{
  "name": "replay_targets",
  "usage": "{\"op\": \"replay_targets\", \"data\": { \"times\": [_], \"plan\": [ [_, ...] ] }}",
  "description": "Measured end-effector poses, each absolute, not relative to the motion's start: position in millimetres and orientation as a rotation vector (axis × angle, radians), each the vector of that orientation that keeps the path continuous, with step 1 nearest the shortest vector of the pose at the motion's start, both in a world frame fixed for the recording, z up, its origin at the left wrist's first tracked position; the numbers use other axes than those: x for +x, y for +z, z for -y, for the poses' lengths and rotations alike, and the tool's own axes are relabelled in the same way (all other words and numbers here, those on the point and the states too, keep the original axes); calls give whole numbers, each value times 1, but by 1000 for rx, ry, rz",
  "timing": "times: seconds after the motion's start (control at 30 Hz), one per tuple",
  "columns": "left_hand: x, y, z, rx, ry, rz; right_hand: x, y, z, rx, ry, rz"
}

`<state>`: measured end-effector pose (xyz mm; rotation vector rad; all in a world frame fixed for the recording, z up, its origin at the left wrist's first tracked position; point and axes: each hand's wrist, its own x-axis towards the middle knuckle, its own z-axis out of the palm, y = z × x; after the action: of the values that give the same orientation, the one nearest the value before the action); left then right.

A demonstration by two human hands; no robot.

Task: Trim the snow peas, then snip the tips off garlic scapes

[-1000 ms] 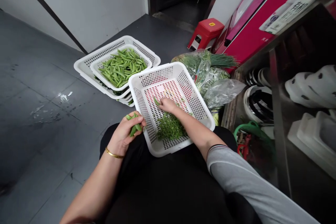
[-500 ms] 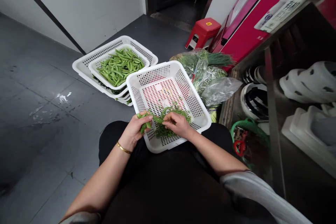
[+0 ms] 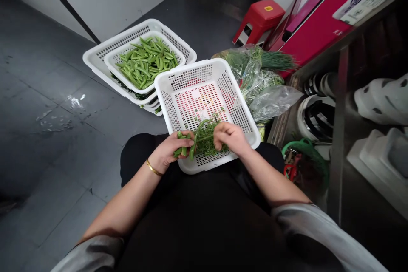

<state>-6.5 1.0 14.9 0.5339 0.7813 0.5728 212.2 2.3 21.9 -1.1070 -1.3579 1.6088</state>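
Left hand (image 3: 172, 148) is clamped on several pods (image 3: 183, 144) over the near basket's (image 3: 196, 93) edge; the right hand (image 3: 232, 138), nearer it half a second ago, has been drawn off, fingers curled, grip unclear. Trimmings (image 3: 206, 141) are partly hidden. Beyond, stacked baskets (image 3: 96, 54) are overlapped, bags (image 3: 276, 100) heaped, a stool (image 3: 264, 10) set farther.
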Motion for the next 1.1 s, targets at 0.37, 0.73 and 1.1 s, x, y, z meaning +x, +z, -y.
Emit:
{"op": "replay_targets", "data": {
  "times": [0.37, 0.73, 1.1],
  "plan": [
    [-7, 12, -1, 726, 507, -829, 201, 38, 0, -1003, 359, 2718],
    [-12, 61, 6, 1305, 845, -1068, 204, 27, 0, -1015, 1680, 1660],
    [-43, 28, -20, 251, 1144, -662, 210, -9, -68, -1761, 491, 2864]
  ]
}}
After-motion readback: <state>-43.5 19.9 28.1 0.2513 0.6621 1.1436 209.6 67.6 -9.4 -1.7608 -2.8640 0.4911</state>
